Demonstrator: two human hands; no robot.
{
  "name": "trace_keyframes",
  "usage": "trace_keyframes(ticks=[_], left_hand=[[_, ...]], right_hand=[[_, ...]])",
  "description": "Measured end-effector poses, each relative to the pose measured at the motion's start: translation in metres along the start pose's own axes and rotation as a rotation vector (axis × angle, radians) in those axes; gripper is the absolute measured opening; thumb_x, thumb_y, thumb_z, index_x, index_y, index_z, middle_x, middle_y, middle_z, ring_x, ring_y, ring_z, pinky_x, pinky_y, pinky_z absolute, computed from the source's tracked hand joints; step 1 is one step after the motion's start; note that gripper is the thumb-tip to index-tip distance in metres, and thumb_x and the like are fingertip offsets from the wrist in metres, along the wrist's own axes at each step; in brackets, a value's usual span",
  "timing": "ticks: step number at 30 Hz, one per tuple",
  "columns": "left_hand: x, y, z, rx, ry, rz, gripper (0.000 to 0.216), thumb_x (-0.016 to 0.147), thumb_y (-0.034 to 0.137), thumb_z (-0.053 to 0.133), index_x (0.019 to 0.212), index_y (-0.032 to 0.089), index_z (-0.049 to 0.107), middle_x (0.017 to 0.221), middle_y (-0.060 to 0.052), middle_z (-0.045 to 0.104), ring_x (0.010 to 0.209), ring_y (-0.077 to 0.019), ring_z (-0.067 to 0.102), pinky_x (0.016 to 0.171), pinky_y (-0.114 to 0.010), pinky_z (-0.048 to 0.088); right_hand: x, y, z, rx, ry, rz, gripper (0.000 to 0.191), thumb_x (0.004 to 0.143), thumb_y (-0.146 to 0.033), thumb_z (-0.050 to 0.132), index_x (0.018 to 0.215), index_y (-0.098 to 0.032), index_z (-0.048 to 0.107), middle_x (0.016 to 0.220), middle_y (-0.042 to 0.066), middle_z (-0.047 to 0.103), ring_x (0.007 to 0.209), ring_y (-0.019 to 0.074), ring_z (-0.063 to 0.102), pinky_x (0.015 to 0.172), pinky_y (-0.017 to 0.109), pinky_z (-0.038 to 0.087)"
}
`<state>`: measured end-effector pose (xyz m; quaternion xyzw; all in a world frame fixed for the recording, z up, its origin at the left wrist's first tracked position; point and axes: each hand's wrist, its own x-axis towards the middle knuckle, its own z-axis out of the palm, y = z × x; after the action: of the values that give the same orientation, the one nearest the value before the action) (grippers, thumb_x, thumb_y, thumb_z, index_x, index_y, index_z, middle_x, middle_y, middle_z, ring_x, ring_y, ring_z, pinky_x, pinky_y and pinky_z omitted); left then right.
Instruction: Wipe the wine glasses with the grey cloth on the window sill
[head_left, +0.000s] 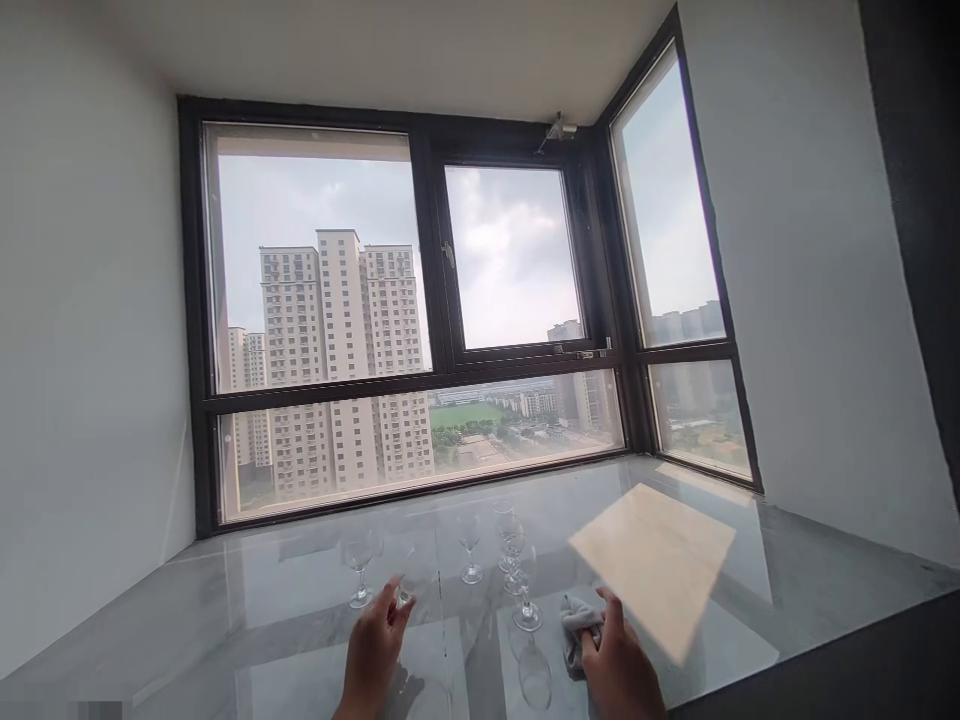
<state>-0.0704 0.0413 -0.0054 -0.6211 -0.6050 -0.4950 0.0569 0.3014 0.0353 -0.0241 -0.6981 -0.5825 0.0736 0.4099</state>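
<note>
Left hand (375, 650) is nearly closed at thumb and forefinger, pinching what looks like a clear stemmed glass (406, 596), its outline too faint to follow fully; right hand (622, 655) is part-closed around a bunched grey cloth (577, 632), low over the marble-patterned windowsill (187, 640); a wine glass (361, 574) stands upright near the left hand, a third glass (471, 572) stands farther back between the hands, and a tight group of stemware (514, 580) is nearer the right hand, its foremost goblet (527, 615) near the cloth.

Main risk, as I judge it: a fingertip grip on smooth glass can slip or twist, and the hard sill would forgive little; a leftward swing could clip the neighbouring glass; a loose fold of cloth could catch the foremost foot and tip it into those behind; transparency and reflections make rims easy to misjudge.
</note>
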Motion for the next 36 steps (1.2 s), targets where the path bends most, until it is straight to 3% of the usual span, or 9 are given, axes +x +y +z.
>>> trace_keyframes(ticks=[4,10,17,22,27,36], left_hand=[[0.001,0.004,-0.003,0.000,-0.002,-0.011,0.053,0.090,0.069,0.047,0.096,0.024,0.074,0.077,-0.004,0.074,0.067,-0.0209,0.067,0.069,-0.030,0.051],[-0.001,0.016,-0.009,0.002,0.011,-0.057,0.057,0.090,0.073,0.043,0.078,0.024,0.070,0.071,-0.005,0.071,0.066,-0.0206,0.064,0.066,-0.029,0.048],[0.000,0.020,-0.011,-0.034,0.010,-0.097,0.056,0.088,0.075,0.041,0.075,0.025,0.064,0.071,-0.004,0.070,0.068,-0.0208,0.064,0.066,-0.029,0.047],[-0.001,0.017,-0.010,-0.051,0.033,-0.151,0.049,0.090,0.071,0.037,0.073,0.027,0.050,0.067,-0.002,0.068,0.064,-0.0207,0.063,0.064,-0.029,0.046],[-0.001,0.014,-0.011,-0.072,0.061,-0.205,0.056,0.088,0.079,0.030,0.072,0.028,0.045,0.066,-0.002,0.066,0.060,-0.0209,0.062,0.061,-0.030,0.047],[0.003,0.012,-0.010,0.024,0.155,-0.081,0.061,0.089,0.081,0.026,0.060,0.029,0.041,0.066,-0.004,0.061,0.067,-0.0221,0.059,0.068,-0.032,0.046]], right_hand=[[-0.002,-0.002,-0.002,-0.024,0.012,-0.005,0.042,0.095,-0.022,0.040,0.137,-0.017,0.040,0.122,0.014,0.071,0.110,0.0245,0.070,0.079,0.030,0.048],[-0.004,-0.006,-0.007,-0.066,0.011,-0.003,0.042,0.097,-0.024,0.036,0.137,-0.017,0.039,0.121,0.015,0.071,0.106,0.0265,0.071,0.077,0.033,0.048],[-0.003,-0.004,-0.004,-0.076,0.003,0.000,0.041,0.097,-0.025,0.035,0.138,-0.019,0.036,0.125,0.014,0.070,0.109,0.0256,0.069,0.078,0.032,0.047],[-0.003,-0.004,-0.005,-0.070,-0.004,0.008,0.041,0.096,-0.025,0.034,0.137,-0.018,0.038,0.125,0.015,0.069,0.108,0.0263,0.069,0.078,0.032,0.047],[-0.003,-0.005,-0.006,-0.051,0.002,0.002,0.043,0.096,-0.027,0.036,0.137,-0.018,0.040,0.124,0.015,0.070,0.104,0.0267,0.071,0.072,0.031,0.046],[-0.001,-0.001,-0.002,-0.035,0.013,-0.013,0.044,0.096,-0.027,0.034,0.138,-0.017,0.041,0.124,0.015,0.069,0.106,0.0269,0.069,0.076,0.033,0.047]])
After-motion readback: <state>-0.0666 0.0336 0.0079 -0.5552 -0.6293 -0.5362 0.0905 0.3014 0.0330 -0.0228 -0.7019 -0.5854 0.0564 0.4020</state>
